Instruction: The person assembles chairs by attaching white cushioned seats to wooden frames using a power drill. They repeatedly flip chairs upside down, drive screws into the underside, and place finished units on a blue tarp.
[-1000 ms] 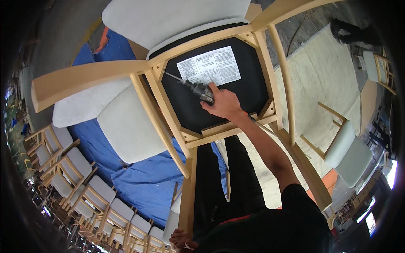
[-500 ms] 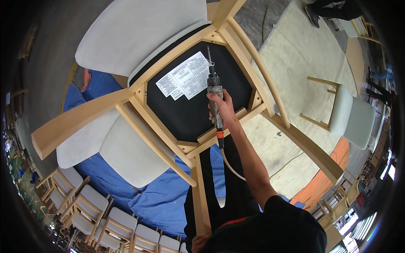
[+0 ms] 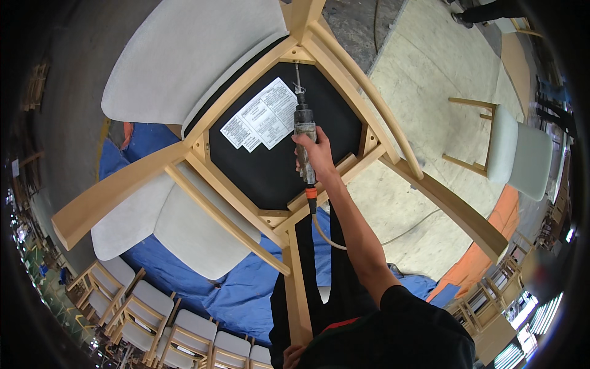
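One grip, the right hand [image 3: 316, 157], is wrapped round the body of a power screwdriver [image 3: 305, 120], its bit reaching a wooden corner block [image 3: 297, 56] at the far corner of an upturned chair [image 3: 227, 176]; whether the tip touches cannot be told. The left hand [image 3: 294, 355] shows only partly beside the end of the near leg [image 3: 298, 289], so its hold cannot be told. A hose [image 3: 329, 238] trails from the tool's orange collar. Tool and forearm cover part of the black underside panel [image 3: 332, 117], and a stretcher [image 3: 227, 218] crosses before pale pads [image 3: 200, 230] on the left. A stepped white label [image 3: 261, 117] lies just beside the tool.

Beyond, a crumpled blue sheet [image 3: 239, 298] covers floor at left, with a row of chairs [image 3: 178, 338] near it. A stained, cream-coloured sheet [image 3: 430, 104] spreads right, edged by an orange sheet [image 3: 476, 243]; another chair [image 3: 507, 141] lies there on its side. Another person's leg [image 3: 491, 11] stands far right.

The chair's frame is smooth, light wood with tapered legs and rounded stretchers; the pads look matt, grey-white and softly curved.
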The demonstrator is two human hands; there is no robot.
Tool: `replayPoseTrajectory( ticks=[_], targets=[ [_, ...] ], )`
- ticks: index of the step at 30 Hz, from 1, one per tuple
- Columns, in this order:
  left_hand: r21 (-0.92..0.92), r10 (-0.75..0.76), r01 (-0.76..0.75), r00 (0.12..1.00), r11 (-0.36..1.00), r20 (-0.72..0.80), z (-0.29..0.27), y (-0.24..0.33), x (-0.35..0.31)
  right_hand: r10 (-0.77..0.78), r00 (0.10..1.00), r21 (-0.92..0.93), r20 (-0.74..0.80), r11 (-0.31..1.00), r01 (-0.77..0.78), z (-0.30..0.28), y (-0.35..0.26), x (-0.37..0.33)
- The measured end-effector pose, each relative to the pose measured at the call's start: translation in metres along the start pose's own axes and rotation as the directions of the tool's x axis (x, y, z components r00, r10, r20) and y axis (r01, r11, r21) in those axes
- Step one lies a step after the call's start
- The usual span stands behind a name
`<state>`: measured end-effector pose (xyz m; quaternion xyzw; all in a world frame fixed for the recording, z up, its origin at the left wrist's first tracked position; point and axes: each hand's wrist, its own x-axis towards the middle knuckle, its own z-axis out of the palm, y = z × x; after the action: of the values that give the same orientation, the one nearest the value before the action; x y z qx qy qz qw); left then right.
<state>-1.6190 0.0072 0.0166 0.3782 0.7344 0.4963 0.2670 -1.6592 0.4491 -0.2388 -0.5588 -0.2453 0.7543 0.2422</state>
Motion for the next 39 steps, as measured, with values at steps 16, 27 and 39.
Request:
replayPoseTrajectory(
  ticks=[16,27,39],
  targets=[
    [-0.019,-0.010,0.011,0.999,1.000,0.052,-0.002,-0.004,0.007,-0.104,0.975,-0.145,-0.194,0.986,0.076,0.026,0.011,0.003],
    [-0.058,-0.002,0.007,0.996,0.998,0.087,0.003,-0.012,0.014,-0.344,0.806,-0.554,-0.481,0.832,0.024,0.083,0.014,0.001],
    [-0.062,0.008,-0.001,0.992,0.998,0.124,-0.002,-0.007,0.013,-0.250,0.852,-0.546,-0.459,0.836,-0.049,0.073,0.010,0.004]
  ],
)
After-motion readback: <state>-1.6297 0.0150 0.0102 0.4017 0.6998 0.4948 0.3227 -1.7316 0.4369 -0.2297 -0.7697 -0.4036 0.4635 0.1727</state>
